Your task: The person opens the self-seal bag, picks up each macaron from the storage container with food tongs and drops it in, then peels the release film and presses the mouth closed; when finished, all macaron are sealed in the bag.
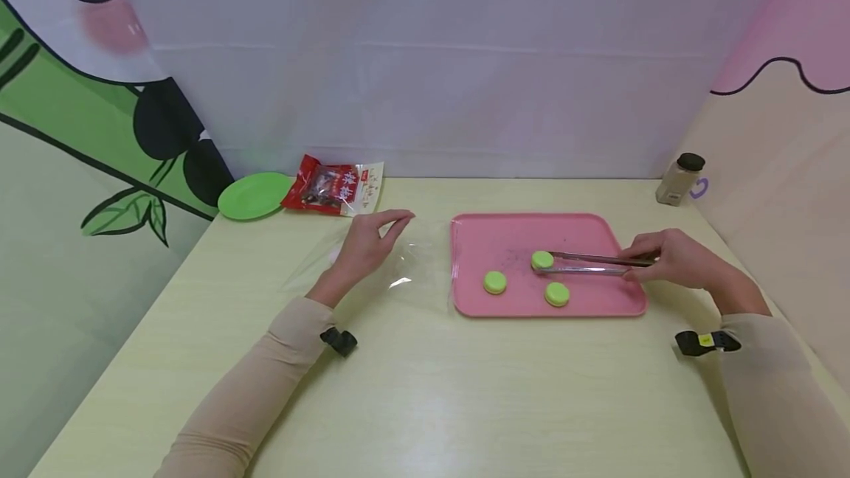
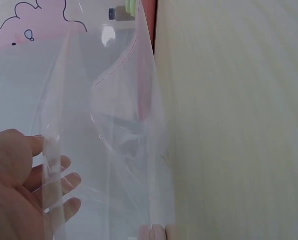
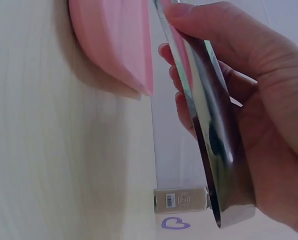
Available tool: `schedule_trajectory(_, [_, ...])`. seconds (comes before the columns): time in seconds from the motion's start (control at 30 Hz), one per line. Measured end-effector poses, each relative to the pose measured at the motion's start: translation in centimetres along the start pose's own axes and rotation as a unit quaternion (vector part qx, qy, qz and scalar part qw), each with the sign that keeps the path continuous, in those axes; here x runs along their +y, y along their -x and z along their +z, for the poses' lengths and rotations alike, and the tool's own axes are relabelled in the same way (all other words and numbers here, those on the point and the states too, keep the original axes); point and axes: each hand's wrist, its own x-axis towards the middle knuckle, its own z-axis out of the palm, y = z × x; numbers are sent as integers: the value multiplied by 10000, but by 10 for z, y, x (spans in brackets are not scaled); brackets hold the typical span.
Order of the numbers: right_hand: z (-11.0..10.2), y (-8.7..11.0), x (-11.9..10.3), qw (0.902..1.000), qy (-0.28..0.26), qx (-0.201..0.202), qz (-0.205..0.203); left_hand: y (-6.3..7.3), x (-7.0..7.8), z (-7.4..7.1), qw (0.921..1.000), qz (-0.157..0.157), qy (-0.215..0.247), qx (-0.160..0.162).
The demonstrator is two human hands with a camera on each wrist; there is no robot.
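Note:
My left hand (image 1: 367,248) pinches the edge of a clear plastic bag (image 2: 103,165) between thumb and fingers, holding it raised and partly open. Pinkish macarons (image 2: 158,233) show at the bag's bottom in the left wrist view, mostly out of frame. Metal tongs (image 3: 209,115) are gripped in my right hand (image 1: 679,262). Their tips lie on either side of a green macaron (image 1: 541,260) over the pink tray (image 1: 518,231); whether it is lifted I cannot tell. Two more green macarons, one left (image 1: 494,282) and one nearer me (image 1: 557,294), lie on the tray.
A green plate (image 1: 254,196) and a red-and-white food packet (image 1: 335,186) lie at the table's back left. A dark-capped jar (image 1: 679,180) stands at the back right corner. The pale table (image 1: 425,397) meets a cloth backdrop behind.

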Motion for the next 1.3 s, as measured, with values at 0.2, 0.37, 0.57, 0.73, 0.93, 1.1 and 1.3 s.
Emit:
schedule_trajectory(0.2, [7,-16,-20,9996,74,168,-206,-1,-2,1,9998,-61,-64,-193])
schedule_trajectory(0.37, [21,-38,-45,9991,-113,133,-376,0,-4,3,9997,23,-116,-211])
schedule_trajectory(0.57, [34,-58,-64,9978,-162,47,-640,-1,-4,4,9997,135,-130,-184])
schedule_trajectory(0.73, [44,-75,-79,9982,88,-32,-589,-1,-2,3,9997,81,-106,-196])
schedule_trajectory(0.93, [58,-93,-99,9960,687,-76,-569,0,-3,3,9997,19,-71,-236])
schedule_trajectory(1.1, [68,-108,-113,9972,517,-387,-386,1,-3,2,9996,10,-54,-273])
schedule_trajectory(1.3, [69,-114,-117,9981,228,-500,-281,1,0,0,9996,-3,-106,-251])
